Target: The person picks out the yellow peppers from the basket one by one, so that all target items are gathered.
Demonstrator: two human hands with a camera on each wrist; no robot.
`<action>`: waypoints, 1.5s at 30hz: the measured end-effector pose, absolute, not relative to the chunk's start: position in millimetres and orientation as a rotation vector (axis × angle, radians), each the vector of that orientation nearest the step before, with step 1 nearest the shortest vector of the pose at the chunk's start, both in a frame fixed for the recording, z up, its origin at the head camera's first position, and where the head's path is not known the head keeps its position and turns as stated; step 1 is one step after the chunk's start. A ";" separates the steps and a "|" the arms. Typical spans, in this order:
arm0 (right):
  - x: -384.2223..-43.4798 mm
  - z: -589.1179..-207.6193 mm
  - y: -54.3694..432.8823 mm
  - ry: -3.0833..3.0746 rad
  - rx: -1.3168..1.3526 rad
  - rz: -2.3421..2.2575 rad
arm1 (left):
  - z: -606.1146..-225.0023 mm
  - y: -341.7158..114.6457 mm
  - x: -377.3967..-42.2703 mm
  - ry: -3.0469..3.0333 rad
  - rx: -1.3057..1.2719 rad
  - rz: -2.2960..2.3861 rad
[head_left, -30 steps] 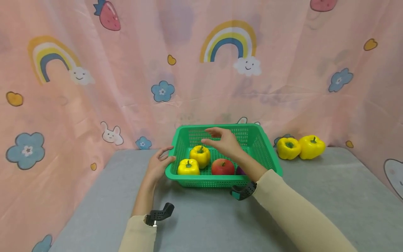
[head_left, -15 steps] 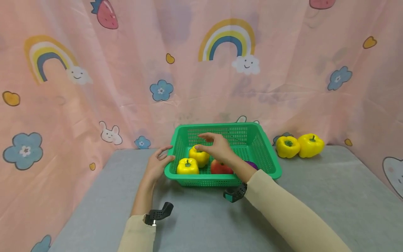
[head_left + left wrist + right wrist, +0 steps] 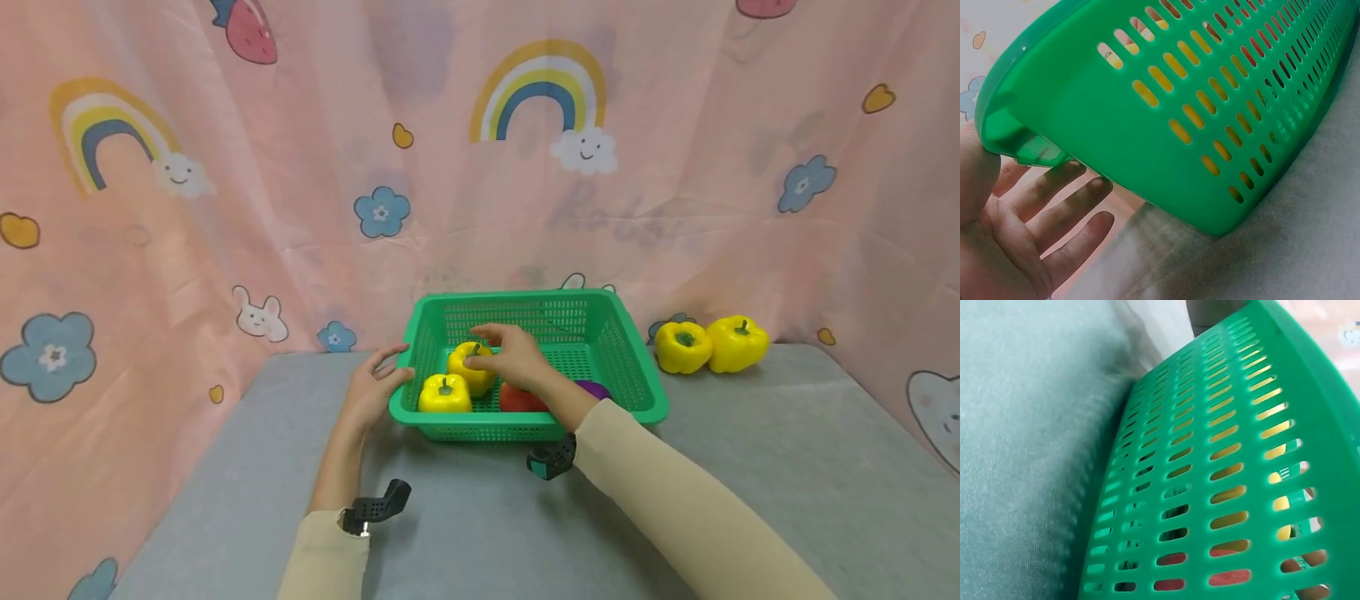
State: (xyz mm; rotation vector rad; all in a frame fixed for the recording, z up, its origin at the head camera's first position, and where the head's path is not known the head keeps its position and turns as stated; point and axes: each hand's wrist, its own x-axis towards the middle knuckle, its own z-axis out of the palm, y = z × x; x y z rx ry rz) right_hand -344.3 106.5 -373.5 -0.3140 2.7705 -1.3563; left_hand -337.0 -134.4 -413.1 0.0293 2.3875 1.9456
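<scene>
A green slotted basket [image 3: 517, 297] [image 3: 1116, 125] [image 3: 1310, 394] stands on the grey table. In it lie two yellow peppers, a red apple [image 3: 516, 400] and a purple item [image 3: 595, 388], mostly hidden by my forearm. My right hand [image 3: 508, 358] lies over the back yellow pepper [image 3: 462, 365], fingers curled on its top and thumb at its front. The front yellow pepper [image 3: 445, 395] sits free beside it. My left hand [image 3: 372, 390] [image 3: 1029, 231] rests against the basket's near-left corner, fingers straight and spread under the rim.
Two more yellow peppers [image 3: 682, 347] [image 3: 737, 342] sit on the table [image 3: 750, 475] right of the basket, against a pink patterned curtain [image 3: 225, 208] that walls the back and both sides.
My right hand has come down and leftward from above the basket onto the back yellow pepper. The left hand has stayed at the basket's corner.
</scene>
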 end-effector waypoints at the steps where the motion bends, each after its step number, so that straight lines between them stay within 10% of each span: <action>1: -344.9 -374.1 105.9 2.771 -0.318 -1.344 | -413.4 -134.9 -337.0 2.387 0.030 1.943; 45: -345.5 -377.9 105.6 2.823 -0.362 -1.139 | -408.5 -136.6 -333.7 2.423 0.046 1.879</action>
